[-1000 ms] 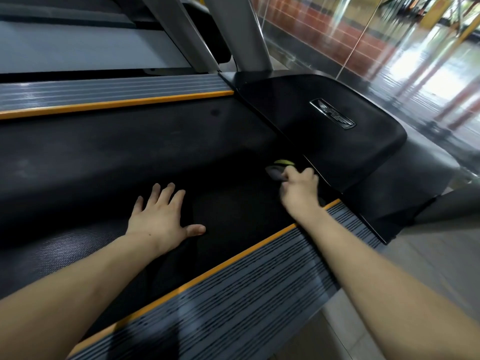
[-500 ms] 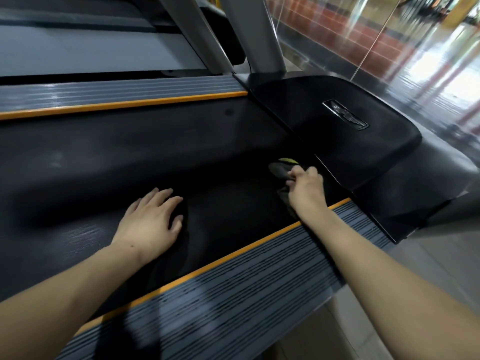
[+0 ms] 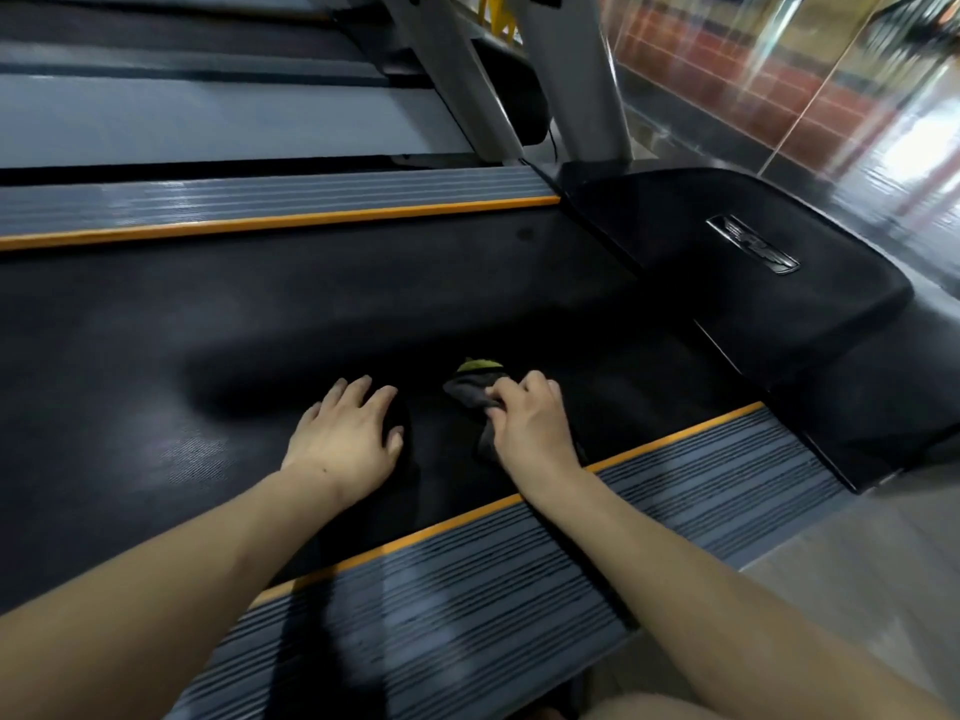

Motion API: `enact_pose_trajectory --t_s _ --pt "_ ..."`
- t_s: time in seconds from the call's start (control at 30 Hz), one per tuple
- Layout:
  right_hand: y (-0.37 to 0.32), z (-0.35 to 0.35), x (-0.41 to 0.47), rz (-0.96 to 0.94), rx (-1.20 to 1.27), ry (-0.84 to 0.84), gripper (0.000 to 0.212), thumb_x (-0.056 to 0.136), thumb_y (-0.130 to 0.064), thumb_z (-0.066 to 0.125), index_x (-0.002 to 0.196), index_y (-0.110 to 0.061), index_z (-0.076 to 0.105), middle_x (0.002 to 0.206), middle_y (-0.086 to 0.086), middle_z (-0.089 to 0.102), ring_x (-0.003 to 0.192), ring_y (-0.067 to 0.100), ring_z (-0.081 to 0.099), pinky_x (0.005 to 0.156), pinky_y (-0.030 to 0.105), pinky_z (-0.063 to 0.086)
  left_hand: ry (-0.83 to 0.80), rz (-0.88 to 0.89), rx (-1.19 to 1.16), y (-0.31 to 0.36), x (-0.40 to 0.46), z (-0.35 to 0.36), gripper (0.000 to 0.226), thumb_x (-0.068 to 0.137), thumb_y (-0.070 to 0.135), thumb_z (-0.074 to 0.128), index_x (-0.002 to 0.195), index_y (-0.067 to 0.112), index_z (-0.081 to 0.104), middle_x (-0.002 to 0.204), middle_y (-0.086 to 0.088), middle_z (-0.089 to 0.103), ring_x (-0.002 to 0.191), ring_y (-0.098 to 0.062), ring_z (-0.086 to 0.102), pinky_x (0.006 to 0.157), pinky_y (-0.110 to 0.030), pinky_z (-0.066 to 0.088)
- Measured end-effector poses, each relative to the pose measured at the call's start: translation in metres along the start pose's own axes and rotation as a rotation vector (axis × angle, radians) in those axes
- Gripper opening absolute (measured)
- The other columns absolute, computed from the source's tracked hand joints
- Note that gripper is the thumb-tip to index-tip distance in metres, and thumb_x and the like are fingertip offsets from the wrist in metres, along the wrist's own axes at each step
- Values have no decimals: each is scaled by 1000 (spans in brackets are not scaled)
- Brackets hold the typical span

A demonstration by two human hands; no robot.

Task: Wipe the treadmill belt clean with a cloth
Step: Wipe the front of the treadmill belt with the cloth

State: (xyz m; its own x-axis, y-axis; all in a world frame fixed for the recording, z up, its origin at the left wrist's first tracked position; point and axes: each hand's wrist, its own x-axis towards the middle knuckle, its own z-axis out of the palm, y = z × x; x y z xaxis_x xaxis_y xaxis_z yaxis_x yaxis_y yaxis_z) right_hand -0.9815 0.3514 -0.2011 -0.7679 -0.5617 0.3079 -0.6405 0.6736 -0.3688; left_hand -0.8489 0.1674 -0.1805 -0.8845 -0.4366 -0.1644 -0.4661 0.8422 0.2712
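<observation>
**Two hands on the belt, cloth under the right one**

While the far side rail (image 3: 270, 200) with its orange strip runs across the upper left, the black belt (image 3: 208, 356) fills the middle of the view below it. On the belt lies the left hand (image 3: 348, 433), palm down, its fingers nearly straight and close together, pressing on the surface and holding nothing. Just beside it, to the right, is the dark cloth (image 3: 470, 394), bunched on the belt with a yellow-green edge showing at its far end. The right hand (image 3: 527, 420) rests on the cloth, its fingers curled over it and gripping it against the belt, close to the near side rail (image 3: 519, 589), a ribbed grey step with an orange strip along its inner edge. Further right, at the head of the belt, sits the glossy black motor cover (image 3: 727, 283) with a metal badge (image 3: 753, 244) on it. Behind it rise two grey uprights (image 3: 576, 75), and a shiny floor (image 3: 883, 163) stretches away to the right.
</observation>
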Motion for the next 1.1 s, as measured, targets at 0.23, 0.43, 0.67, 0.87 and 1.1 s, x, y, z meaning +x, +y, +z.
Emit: enact_pose_trajectory --t_s 0.23,0.43,0.67,0.87,1.1 --pt "-14 6 12 85 -79 17 9 94 -21 60 101 -17 64 96 -1 40 91 15 31 80 31 42 -45 -16 -7 -15 -14 -1 59 101 49 38 156 30 26 168 -2 13 155 -28 5 124 -48 15" --pt "-20 31 71 105 -80 -25 14 99 -25 53 106 -18 64 102 2 45 99 18 38 83 27 36 23 -8 -2 -30 22 0 58 101 48 39 156 31 27 168 -1 14 155 -27 4 124 -49 14" --pt "-12 74 174 86 -52 -35 20 95 -21 55 112 -19 65 116 14 52 105 29 48 92 39 43 53 4 25 -51 103 -14 57 102 49 35 156 33 24 168 2 12 155 -25 2 124 -48 12" --pt "6 98 250 41 -139 56 20 95 -26 53 106 -15 66 104 14 47 95 32 43 85 44 45 109 3 85 -80 165 -29 53 102 49 35 153 35 31 166 2 20 154 -26 12 122 -48 20" --pt "6 114 310 219 -164 61 22 95 -26 53 114 -20 64 114 11 45 111 31 39 99 43 40 110 -7 138 -134 201 -51 54 101 52 34 153 34 32 164 5 24 153 -21 17 120 -43 25"
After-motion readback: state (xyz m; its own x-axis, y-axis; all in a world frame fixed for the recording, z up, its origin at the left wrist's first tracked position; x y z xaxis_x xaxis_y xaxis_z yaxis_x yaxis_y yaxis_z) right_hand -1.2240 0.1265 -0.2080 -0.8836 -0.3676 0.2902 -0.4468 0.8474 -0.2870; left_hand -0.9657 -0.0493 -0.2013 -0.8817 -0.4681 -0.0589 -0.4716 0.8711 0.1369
